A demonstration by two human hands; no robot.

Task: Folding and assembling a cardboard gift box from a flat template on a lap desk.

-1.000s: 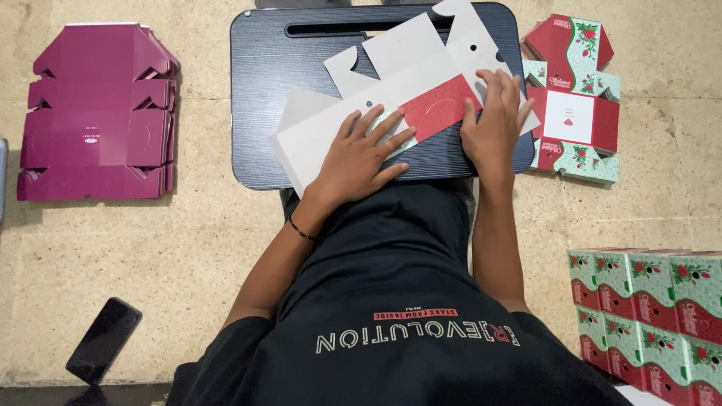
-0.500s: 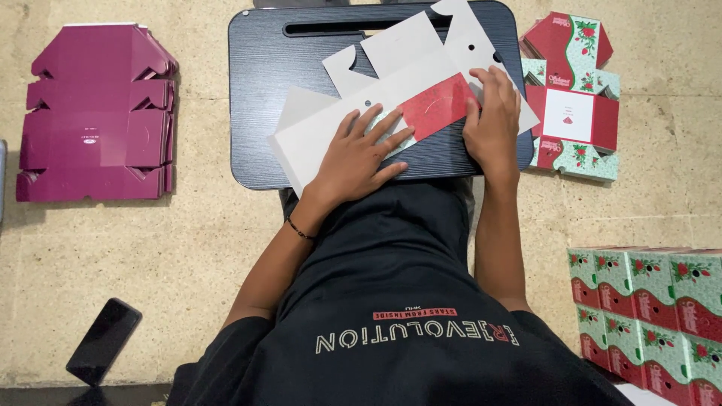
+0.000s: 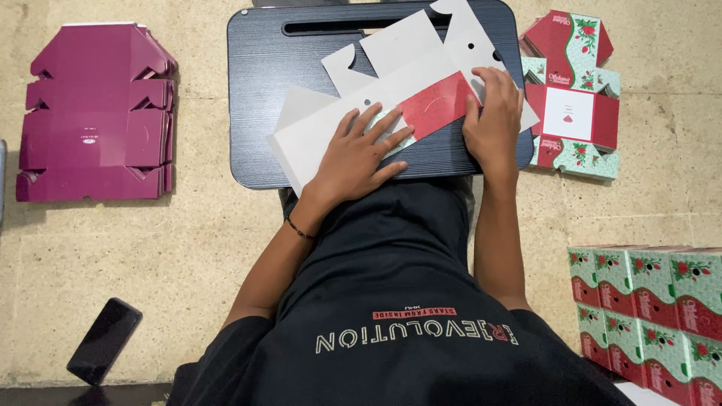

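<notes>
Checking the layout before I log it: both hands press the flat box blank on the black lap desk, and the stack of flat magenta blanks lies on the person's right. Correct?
Not quite. In the head view the magenta blanks lie on the person's left. Both the left hand and right hand do press the flat box blank on the black lap desk.

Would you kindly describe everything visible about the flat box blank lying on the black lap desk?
The box blank is a die-cut sheet of thin card, lying flat and slantwise on the black lap desk, grey-white inner side up. It has notched flaps with small round holes, and one red panel folded over near its middle. The left hand presses its lower part; the right hand rests at the red panel's right end.
</notes>
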